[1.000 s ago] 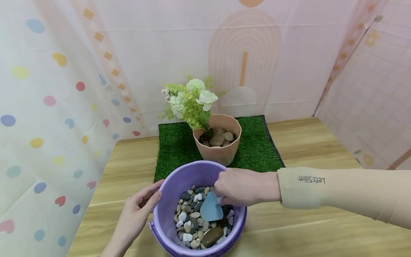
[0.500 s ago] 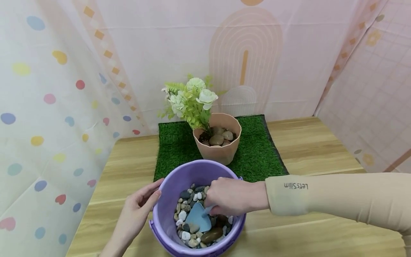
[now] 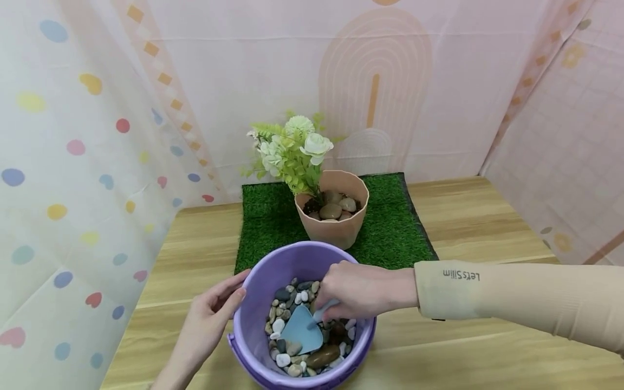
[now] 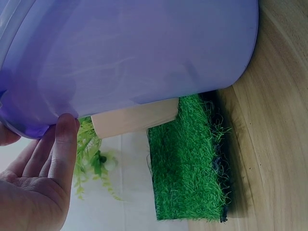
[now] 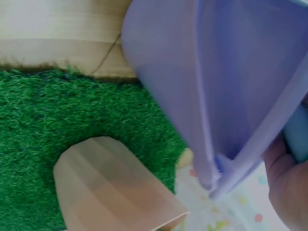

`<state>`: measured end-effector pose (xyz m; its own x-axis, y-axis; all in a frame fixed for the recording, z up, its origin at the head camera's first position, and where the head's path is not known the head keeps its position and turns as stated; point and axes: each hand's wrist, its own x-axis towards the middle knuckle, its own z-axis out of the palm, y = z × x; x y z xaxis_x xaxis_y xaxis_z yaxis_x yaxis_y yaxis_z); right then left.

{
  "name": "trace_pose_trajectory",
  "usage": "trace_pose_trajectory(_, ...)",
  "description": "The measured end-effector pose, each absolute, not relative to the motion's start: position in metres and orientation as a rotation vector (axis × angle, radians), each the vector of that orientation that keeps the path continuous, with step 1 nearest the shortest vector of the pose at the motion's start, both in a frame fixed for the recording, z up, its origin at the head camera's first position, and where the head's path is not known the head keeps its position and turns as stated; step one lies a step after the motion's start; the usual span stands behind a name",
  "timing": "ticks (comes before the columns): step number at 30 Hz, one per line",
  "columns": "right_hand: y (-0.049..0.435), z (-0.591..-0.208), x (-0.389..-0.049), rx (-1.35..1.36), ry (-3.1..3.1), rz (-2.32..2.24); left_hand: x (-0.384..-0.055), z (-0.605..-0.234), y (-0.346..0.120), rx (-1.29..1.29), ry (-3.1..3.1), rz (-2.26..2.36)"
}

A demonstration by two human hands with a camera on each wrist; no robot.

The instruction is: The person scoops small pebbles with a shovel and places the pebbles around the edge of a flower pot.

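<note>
A purple bucket (image 3: 253,357) of mixed pebbles (image 3: 283,359) stands at the table's front. My left hand (image 3: 207,322) pinches its left rim, thumb over the edge; in the left wrist view its fingers (image 4: 62,149) lie along the outside wall. Over the bucket's right side, my right hand (image 3: 358,290) grips the handle of a light blue toy shovel (image 3: 299,327). The shovel's blade lies among the pebbles, with a grey-tan pebble (image 3: 293,348) at its lower edge. In the right wrist view the bucket wall hides most of this work; part of the blue handle (image 5: 297,132) shows.
Just behind the bucket, a peach flowerpot (image 3: 333,230) holds white flowers (image 3: 317,145) and large brown stones (image 3: 330,210). It stands on a green turf mat (image 3: 390,222) on the wooden table (image 3: 195,238). Patterned curtains (image 3: 234,81) hang behind and at both sides.
My right hand has brought the shovel leftward and down into the pebbles, then shifted slightly up and right. The blade has turned. My left hand stays on the rim.
</note>
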<state>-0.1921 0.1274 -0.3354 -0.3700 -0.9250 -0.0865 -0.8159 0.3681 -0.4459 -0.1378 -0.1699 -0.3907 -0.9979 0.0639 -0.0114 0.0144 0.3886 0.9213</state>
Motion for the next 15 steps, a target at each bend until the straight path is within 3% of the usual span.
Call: trace_pose_trajectory(15,0.1316,-0.3364,-0.1938,-1.554,2.272,-0.566,-0.1376,-0.3904,-0.169,0.04,2.572,1.686)
